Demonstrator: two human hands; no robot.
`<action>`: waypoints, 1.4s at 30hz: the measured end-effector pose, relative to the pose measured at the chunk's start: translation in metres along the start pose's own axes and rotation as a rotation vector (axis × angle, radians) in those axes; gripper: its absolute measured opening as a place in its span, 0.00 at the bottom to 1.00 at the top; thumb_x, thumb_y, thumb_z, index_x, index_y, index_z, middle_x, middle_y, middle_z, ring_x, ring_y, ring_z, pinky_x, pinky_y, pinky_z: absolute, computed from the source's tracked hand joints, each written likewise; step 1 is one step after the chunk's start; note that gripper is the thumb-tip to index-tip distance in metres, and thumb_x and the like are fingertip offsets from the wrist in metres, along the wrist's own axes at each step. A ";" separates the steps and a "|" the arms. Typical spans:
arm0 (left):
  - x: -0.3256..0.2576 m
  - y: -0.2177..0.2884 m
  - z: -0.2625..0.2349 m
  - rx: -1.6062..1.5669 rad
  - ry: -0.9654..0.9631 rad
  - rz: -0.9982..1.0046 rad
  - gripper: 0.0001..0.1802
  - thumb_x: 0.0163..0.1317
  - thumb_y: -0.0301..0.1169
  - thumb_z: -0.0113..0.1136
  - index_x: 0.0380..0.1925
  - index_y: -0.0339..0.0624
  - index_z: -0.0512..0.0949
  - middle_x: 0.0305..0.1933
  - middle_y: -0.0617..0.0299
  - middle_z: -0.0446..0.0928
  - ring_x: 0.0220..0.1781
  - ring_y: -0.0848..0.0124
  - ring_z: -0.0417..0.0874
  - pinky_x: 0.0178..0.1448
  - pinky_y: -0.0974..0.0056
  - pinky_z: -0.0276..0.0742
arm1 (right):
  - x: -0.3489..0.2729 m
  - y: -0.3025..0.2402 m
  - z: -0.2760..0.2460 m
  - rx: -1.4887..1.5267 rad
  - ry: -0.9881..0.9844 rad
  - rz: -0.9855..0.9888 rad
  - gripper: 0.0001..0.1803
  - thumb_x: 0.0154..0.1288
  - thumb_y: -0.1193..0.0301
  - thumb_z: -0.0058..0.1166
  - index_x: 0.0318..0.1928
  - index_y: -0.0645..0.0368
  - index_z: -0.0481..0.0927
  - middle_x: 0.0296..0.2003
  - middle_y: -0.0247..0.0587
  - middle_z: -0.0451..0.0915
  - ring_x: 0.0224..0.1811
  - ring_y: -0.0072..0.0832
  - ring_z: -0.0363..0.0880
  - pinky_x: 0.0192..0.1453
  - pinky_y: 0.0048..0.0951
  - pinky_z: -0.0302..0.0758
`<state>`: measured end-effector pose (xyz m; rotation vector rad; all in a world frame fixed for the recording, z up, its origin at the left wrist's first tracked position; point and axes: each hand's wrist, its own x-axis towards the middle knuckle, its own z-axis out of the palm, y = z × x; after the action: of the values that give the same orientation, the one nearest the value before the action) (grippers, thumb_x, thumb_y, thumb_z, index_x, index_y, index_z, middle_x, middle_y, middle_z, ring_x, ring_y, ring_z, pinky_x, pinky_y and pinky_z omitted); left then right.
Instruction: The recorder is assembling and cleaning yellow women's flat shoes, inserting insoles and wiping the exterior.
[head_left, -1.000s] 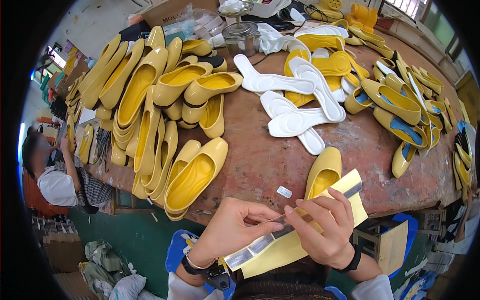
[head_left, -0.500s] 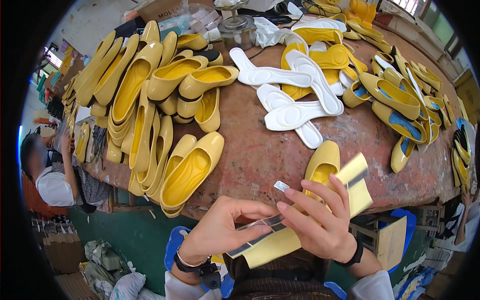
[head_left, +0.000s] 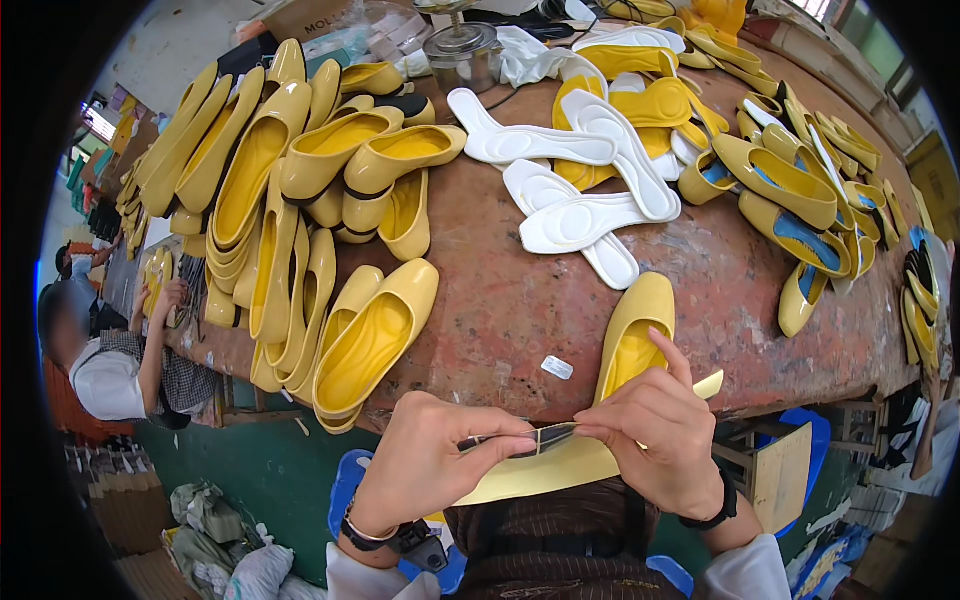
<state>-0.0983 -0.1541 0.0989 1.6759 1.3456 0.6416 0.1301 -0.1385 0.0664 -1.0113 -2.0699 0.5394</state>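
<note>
A pale yellow backing sheet [head_left: 545,475] with a dark strip of labels [head_left: 552,437] is held low in front of me, over the table's near edge. My left hand [head_left: 425,465] is closed on its left end, thumb on top and fingers beneath. With thumb and index finger, my right hand [head_left: 665,435] pinches the strip's edge, which looks slightly lifted; whether a label has come loose I cannot tell. Just beyond my right hand a glossy yellow flat shoe [head_left: 648,305] lies on the table, toe pointing away. A small white label [head_left: 557,368] lies left of that shoe.
Stacked yellow shoes [head_left: 265,180] fill the table's left side. White insoles [head_left: 590,220] lie crossed in the middle, and yellow shoes with blue linings [head_left: 795,240] are piled right. A glass jar [head_left: 463,58] stands at the back. Another person [head_left: 110,375] works at far left.
My right hand has moved from lying spread over the sheet to pinching the strip's edge. The sheet's raised right end has dropped lower. The view has shifted slightly.
</note>
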 end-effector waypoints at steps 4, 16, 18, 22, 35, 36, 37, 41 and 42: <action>0.001 0.005 0.001 -0.035 -0.013 -0.049 0.06 0.56 0.24 0.73 0.33 0.35 0.88 0.22 0.63 0.84 0.19 0.85 0.74 0.23 0.76 0.65 | 0.001 -0.002 0.001 -0.165 -0.033 -0.077 0.15 0.48 0.74 0.67 0.40 0.52 0.88 0.27 0.28 0.77 0.37 0.25 0.81 0.73 0.60 0.60; 0.005 0.009 -0.005 -0.428 -0.114 -0.310 0.06 0.57 0.20 0.70 0.34 0.28 0.86 0.30 0.58 0.86 0.31 0.79 0.83 0.37 0.74 0.77 | -0.006 -0.012 0.004 -0.339 0.057 -0.218 0.21 0.51 0.68 0.59 0.48 0.46 0.89 0.38 0.28 0.81 0.41 0.24 0.81 0.72 0.56 0.62; 0.004 0.006 -0.007 -0.498 -0.149 -0.285 0.06 0.58 0.21 0.70 0.34 0.27 0.86 0.30 0.58 0.86 0.33 0.78 0.83 0.39 0.73 0.78 | -0.007 -0.013 0.003 -0.340 0.044 -0.235 0.21 0.50 0.69 0.60 0.48 0.46 0.89 0.39 0.30 0.82 0.41 0.24 0.82 0.71 0.54 0.64; 0.002 -0.002 -0.009 -0.535 -0.216 -0.249 0.09 0.64 0.25 0.67 0.40 0.30 0.85 0.35 0.61 0.86 0.37 0.82 0.81 0.42 0.74 0.78 | -0.006 -0.012 0.000 -0.314 0.021 -0.271 0.22 0.48 0.70 0.62 0.48 0.47 0.89 0.42 0.34 0.83 0.42 0.25 0.82 0.67 0.47 0.71; 0.005 -0.003 -0.010 -0.287 -0.188 -0.194 0.10 0.63 0.28 0.68 0.42 0.36 0.86 0.30 0.64 0.85 0.26 0.84 0.73 0.29 0.73 0.70 | 0.012 -0.012 0.006 -0.169 0.033 -0.261 0.23 0.45 0.74 0.63 0.47 0.52 0.89 0.40 0.33 0.82 0.39 0.29 0.80 0.56 0.40 0.80; 0.004 -0.005 -0.010 -0.302 -0.167 -0.160 0.10 0.63 0.28 0.68 0.42 0.36 0.86 0.30 0.64 0.85 0.26 0.84 0.73 0.29 0.73 0.70 | 0.012 -0.013 0.005 -0.172 0.014 -0.284 0.23 0.45 0.74 0.63 0.47 0.52 0.89 0.40 0.33 0.82 0.39 0.29 0.80 0.56 0.40 0.80; 0.005 -0.006 -0.010 -0.340 -0.163 -0.127 0.10 0.63 0.28 0.68 0.42 0.36 0.86 0.30 0.65 0.85 0.27 0.84 0.74 0.30 0.74 0.70 | 0.012 -0.013 0.004 -0.181 0.017 -0.294 0.21 0.46 0.74 0.63 0.45 0.52 0.89 0.40 0.33 0.82 0.39 0.28 0.80 0.56 0.40 0.80; 0.005 -0.012 -0.010 -0.469 -0.196 -0.104 0.10 0.64 0.27 0.67 0.44 0.36 0.86 0.35 0.66 0.86 0.35 0.84 0.79 0.35 0.75 0.73 | 0.012 -0.014 0.004 -0.153 0.022 -0.314 0.19 0.46 0.74 0.67 0.43 0.51 0.90 0.40 0.33 0.83 0.39 0.28 0.81 0.54 0.39 0.81; 0.005 -0.012 -0.011 -0.520 -0.220 -0.108 0.10 0.64 0.27 0.67 0.45 0.36 0.86 0.37 0.66 0.86 0.37 0.84 0.80 0.36 0.75 0.74 | 0.011 -0.013 0.004 -0.121 0.010 -0.297 0.19 0.45 0.74 0.69 0.43 0.51 0.90 0.40 0.33 0.83 0.39 0.28 0.81 0.53 0.39 0.82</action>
<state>-0.1115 -0.1456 0.0932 1.2060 0.9976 0.6548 0.1158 -0.1375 0.0773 -0.7508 -2.2135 0.2590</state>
